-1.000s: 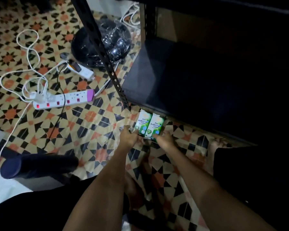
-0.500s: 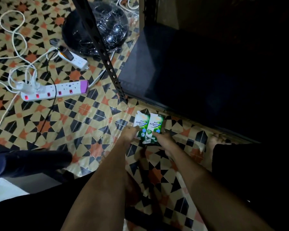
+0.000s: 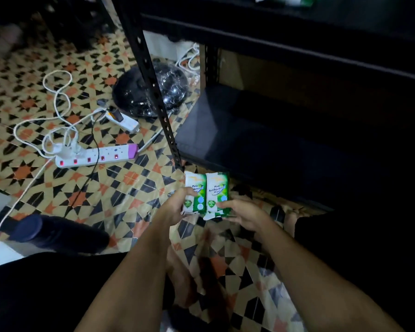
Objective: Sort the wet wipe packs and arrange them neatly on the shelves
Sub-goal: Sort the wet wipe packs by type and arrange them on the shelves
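Two green-and-white wet wipe packs held side by side, upright, edges touching, just in front of the lowest shelf (image 3: 261,140) of a black metal rack and above the patterned tile floor (image 3: 120,188)

Left pack (image 3: 194,195) pinched at its lower left by the left hand (image 3: 175,207), thumb across the printed face, fingers curled behind; grip closed on that pack

Right pack (image 3: 217,192) pinched at its lower right by the right hand (image 3: 243,214), thumb on the front near the bottom corner, fingers curled underneath; grip closed on that pack

Printed fronts facing the camera, tops toward the shelf edge

Slotted rack post (image 3: 153,97) slanting down to the floor just left of the packs

On the floor to the left: white power strip (image 3: 96,158) with a purple end and lit red switches, white cables (image 3: 58,101) looped beside it, a smaller white adapter (image 3: 125,121) near the post

Round dark object under shiny plastic wrap (image 3: 151,89) behind the post

Dark cylindrical object (image 3: 53,232) lying at lower left

Shelf interior too dark to tell any contents
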